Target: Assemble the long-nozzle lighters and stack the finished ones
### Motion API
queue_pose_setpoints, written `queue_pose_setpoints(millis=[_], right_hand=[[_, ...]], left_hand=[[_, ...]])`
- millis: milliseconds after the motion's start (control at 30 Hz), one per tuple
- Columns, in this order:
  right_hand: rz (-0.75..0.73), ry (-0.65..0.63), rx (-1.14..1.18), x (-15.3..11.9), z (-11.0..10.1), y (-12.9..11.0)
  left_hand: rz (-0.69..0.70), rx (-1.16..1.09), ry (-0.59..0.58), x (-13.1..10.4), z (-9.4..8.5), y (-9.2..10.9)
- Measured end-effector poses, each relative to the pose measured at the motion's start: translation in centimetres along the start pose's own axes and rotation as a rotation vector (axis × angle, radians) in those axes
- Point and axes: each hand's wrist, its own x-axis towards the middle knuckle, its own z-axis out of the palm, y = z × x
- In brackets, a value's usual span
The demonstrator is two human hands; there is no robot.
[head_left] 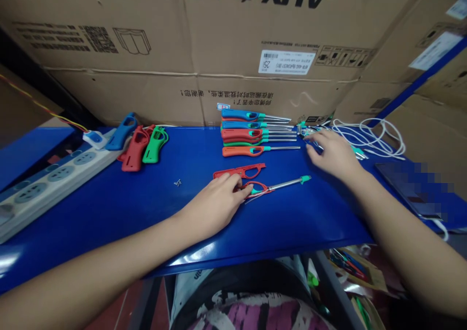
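Note:
My left hand (pixel 223 198) rests on the table with its fingers closed on the handle of a red gas lighter (pixel 257 190). That lighter lies opened up, its metal tube (pixel 286 184) pointing right, with a green tip at the end. Just behind it is a loose red handle half (pixel 248 171). My right hand (pixel 333 155) is over a pile of small metal and green parts (pixel 304 129) at the back right, thumb and fingers apart. Its fingertips partly cover the pile, so I cannot see whether they touch a part.
Several assembled lighters (pixel 242 135) lie stacked behind my hands. Handle shells (pixel 136 147) and a power strip (pixel 60 174) are on the left, small screws (pixel 177 183) nearer. A white cable (pixel 379 135) and a dark flat device (pixel 404 189) lie right. Cardboard (pixel 146 91) walls the back.

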Motion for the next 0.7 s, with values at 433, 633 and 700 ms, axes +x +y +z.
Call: queue_pose_setpoints(millis=[433,633,700], right_hand=[[0.473,-0.29,0.065,6.0,3.8,7.9],[0.534,-0.323,0.078,7.2,4.5,8.7],[0.516,-0.302,0.086,7.5,4.6,8.6]], left_hand=[[-0.01,-0.178,0.077,0.1,0.5,-1.4],[-0.045,-0.098,0.063,0.1,0.2,-1.0],[-0.057,-0.081,0.054,0.1,0.1,-0.9]])
